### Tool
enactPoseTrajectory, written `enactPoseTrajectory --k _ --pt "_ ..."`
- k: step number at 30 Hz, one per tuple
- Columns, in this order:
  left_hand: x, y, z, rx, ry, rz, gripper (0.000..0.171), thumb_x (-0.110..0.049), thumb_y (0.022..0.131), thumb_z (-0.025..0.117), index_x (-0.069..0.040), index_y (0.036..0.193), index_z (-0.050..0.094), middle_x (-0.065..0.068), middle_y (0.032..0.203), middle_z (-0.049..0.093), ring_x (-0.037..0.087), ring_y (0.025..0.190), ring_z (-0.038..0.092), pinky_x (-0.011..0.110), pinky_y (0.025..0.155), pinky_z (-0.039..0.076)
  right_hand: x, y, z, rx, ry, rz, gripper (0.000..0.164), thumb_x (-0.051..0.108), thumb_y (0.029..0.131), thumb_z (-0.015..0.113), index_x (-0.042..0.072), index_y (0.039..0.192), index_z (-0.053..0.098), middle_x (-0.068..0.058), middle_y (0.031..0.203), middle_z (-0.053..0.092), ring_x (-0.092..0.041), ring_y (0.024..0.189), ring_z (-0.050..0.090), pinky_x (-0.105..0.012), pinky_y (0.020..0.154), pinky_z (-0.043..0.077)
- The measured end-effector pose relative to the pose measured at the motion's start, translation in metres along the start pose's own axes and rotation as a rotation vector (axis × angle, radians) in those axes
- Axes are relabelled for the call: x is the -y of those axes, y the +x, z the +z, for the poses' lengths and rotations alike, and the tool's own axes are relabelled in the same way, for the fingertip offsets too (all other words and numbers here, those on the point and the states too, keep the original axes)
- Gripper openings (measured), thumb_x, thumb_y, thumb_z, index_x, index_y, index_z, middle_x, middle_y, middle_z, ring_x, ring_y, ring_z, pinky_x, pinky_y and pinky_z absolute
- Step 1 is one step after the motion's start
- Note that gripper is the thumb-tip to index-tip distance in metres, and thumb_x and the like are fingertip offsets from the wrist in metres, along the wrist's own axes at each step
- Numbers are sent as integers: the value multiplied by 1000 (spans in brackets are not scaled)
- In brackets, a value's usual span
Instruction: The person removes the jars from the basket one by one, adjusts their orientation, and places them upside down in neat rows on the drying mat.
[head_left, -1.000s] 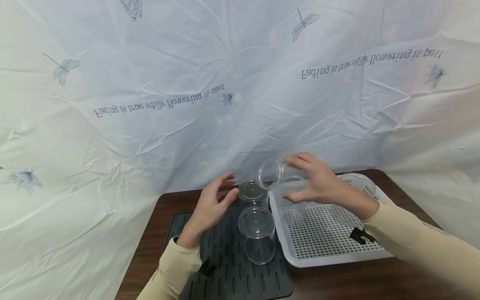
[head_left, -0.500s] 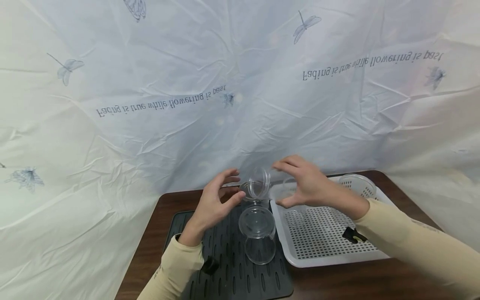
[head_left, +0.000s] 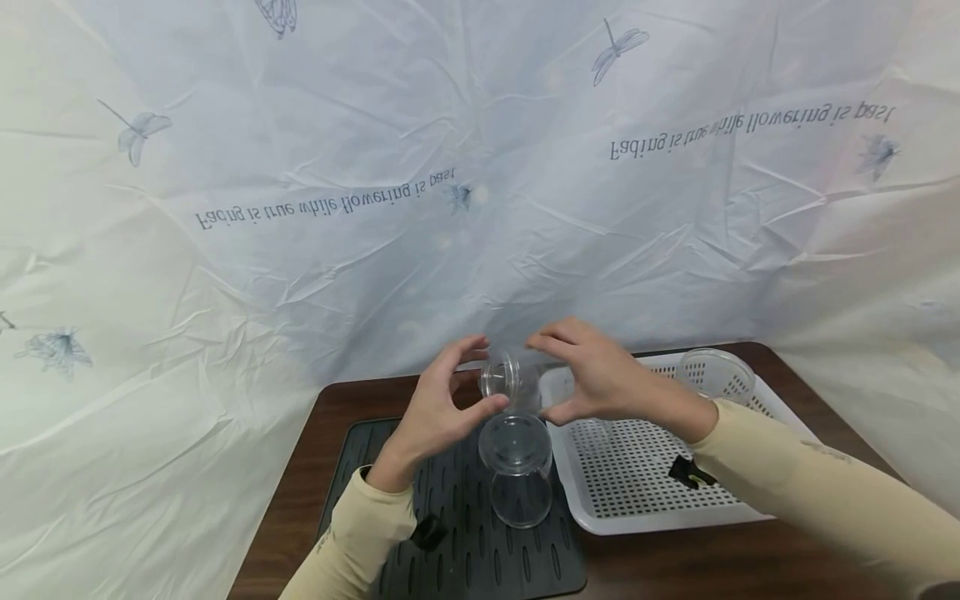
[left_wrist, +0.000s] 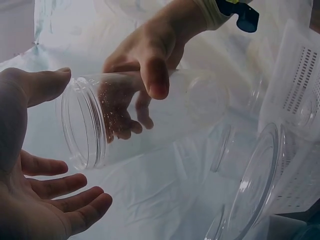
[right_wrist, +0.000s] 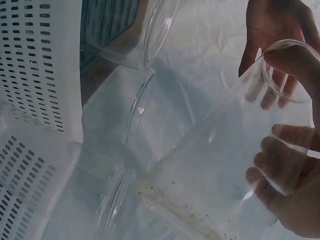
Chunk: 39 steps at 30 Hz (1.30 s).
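Note:
A clear jar (head_left: 501,377) is held in the air on its side, its threaded mouth facing left. My right hand (head_left: 596,375) grips it around the body; in the left wrist view its thumb and fingers wrap the clear wall (left_wrist: 175,117). Beside the mouth is my left hand (head_left: 442,404), its fingers spread and slightly bent, with the thumb tip close to the rim; contact cannot be told. The right wrist view shows small yellowish specks near the jar's base (right_wrist: 175,207). Below stands another clear jar (head_left: 520,500) on the dark ribbed mat (head_left: 450,550).
A white perforated basket (head_left: 600,527) sits right of the mat, with clear containers (head_left: 716,371) inside. Behind the front jar, another is mostly hidden by the held one. A wrinkled printed sheet (head_left: 375,275) hangs behind the brown table (head_left: 292,508).
My right hand has moved left with the jar, bringing its mouth from above the basket's left edge to the left hand's fingers. The left hand has shifted slightly right.

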<state>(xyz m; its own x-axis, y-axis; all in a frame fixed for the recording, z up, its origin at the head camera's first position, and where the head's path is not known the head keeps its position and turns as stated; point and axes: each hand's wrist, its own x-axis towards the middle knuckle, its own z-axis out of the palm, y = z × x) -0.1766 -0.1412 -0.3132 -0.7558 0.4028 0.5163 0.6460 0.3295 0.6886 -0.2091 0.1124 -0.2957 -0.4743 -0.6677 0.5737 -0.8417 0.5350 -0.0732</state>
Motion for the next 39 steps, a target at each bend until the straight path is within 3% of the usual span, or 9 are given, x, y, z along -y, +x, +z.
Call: enactPoseTrajectory --k 6,15,23,29,35,39 --pt "0 0 2 19 -2 14 75 -23 86 77 -17 149 38 6 146 44 24 130 50 40 99 51 4 0 4 30 -28 -10 81 45 58 88 11 127 62 -3 120 60 -21 110 56 -38 84 53" --pt "0 -2 5 46 -25 18 75 -14 84 78 -15 147 39 8 142 47 28 117 60 37 89 56 8 3 5 67 -68 -19 83 50 58 88 11 127 61 -1 119 60 -18 109 56 -37 84 54" --pt "4 -1 6 52 -10 9 73 -19 84 79 -15 146 42 7 139 51 25 118 59 37 92 55 11 7 3 105 -104 -6 84 51 58 88 11 127 62 -1 118 60 -17 106 56 -35 82 53" --pt "5 -2 9 65 -8 -44 73 -20 81 81 -15 144 44 8 134 55 25 109 63 41 85 57 15 13 5 109 -173 -48 87 55 59 86 11 129 61 -1 116 61 -17 105 56 -34 86 53" --pt "5 -2 11 62 -23 -80 71 -10 81 80 -4 142 45 17 129 57 33 101 65 45 80 58 18 16 4 101 -196 -71 87 53 57 87 9 128 61 -1 115 61 -18 106 56 -34 87 53" --pt "5 -2 11 57 -15 -69 69 -8 81 80 -1 140 46 20 126 59 31 99 66 42 79 59 19 16 4 100 -213 -72 87 53 57 88 9 128 61 -2 116 61 -19 107 57 -35 87 54"
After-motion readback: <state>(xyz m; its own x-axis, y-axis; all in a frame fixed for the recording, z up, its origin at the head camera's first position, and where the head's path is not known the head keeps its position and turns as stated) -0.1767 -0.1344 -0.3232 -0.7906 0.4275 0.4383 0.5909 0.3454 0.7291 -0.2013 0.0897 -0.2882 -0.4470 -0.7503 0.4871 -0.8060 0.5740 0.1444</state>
